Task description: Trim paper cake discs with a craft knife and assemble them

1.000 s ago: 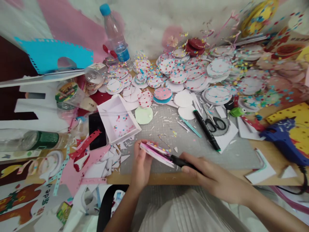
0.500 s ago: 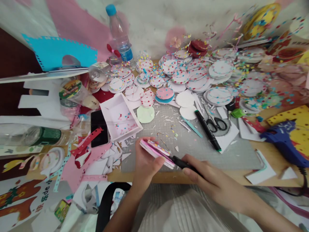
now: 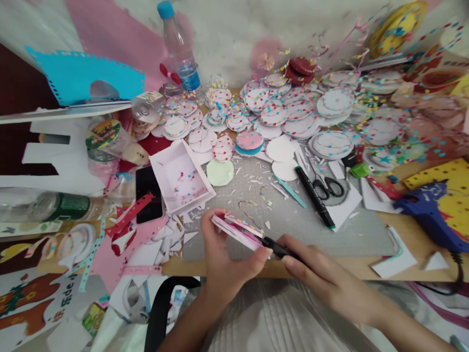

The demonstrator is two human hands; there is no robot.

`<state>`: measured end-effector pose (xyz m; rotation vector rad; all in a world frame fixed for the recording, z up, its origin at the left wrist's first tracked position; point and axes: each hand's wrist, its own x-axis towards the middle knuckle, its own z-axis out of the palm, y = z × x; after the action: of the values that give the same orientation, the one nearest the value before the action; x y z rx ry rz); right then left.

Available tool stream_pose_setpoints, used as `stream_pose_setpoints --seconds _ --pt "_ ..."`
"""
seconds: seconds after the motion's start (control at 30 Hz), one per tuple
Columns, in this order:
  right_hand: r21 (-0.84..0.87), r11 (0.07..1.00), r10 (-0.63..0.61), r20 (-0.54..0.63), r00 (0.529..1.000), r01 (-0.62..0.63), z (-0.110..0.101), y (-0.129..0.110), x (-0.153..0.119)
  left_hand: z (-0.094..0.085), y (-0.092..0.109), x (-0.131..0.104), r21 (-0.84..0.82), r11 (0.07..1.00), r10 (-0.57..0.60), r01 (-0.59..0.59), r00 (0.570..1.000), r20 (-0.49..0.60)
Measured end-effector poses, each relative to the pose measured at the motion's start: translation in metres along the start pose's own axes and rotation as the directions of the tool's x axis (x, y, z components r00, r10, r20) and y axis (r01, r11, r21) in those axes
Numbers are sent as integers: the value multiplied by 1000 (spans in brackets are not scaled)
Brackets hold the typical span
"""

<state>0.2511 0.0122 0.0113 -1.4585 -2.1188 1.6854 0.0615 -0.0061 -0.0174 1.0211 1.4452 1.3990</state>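
My left hand (image 3: 230,259) holds a stack of round paper discs (image 3: 238,232) on edge, fingers behind and thumb along the lower rim. The discs are white with pink between the layers, and a string of small coloured dots runs along the upper one. In my right hand (image 3: 311,261) is a slim black pen-like tool (image 3: 276,248), gripped between thumb and fingers. Its front end meets the right edge of the discs; the tip is hidden there, so its exact kind does not show.
A grey cutting mat (image 3: 359,239) with paper scraps lies beneath. Around it are a white box (image 3: 179,176), a black marker (image 3: 315,200), scissors (image 3: 326,186), a blue glue gun (image 3: 428,210) and a phone (image 3: 148,195). Decorated discs (image 3: 274,115) crowd the back beside a water bottle (image 3: 183,58).
My left thumb has slid right along the lower edge of the discs, towards the black tool. The discs have tilted slightly, and my right hand stays nearly in place.
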Motion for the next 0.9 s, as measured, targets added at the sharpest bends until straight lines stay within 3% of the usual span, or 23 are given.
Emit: stream_pose_setpoints --seconds 0.23,0.4,0.53,0.8,0.9 --pt "4 1000 -5 14 1000 5 -1 -1 -2 -4 1 1 189 964 187 -187 982 18" --pt "33 999 -14 -58 998 16 4 3 -4 -8 -1 5 253 911 322 -327 945 59" --pt "39 999 -36 -46 998 38 2 4 -3 -10 -1 9 307 849 415 -429 903 114" --pt "18 999 -29 40 999 29 -7 10 -7 -5 -10 8 156 913 361 -376 925 119" --pt "-19 1000 -10 38 999 10 -5 18 -8 -4 -20 9 129 946 282 -297 951 127"
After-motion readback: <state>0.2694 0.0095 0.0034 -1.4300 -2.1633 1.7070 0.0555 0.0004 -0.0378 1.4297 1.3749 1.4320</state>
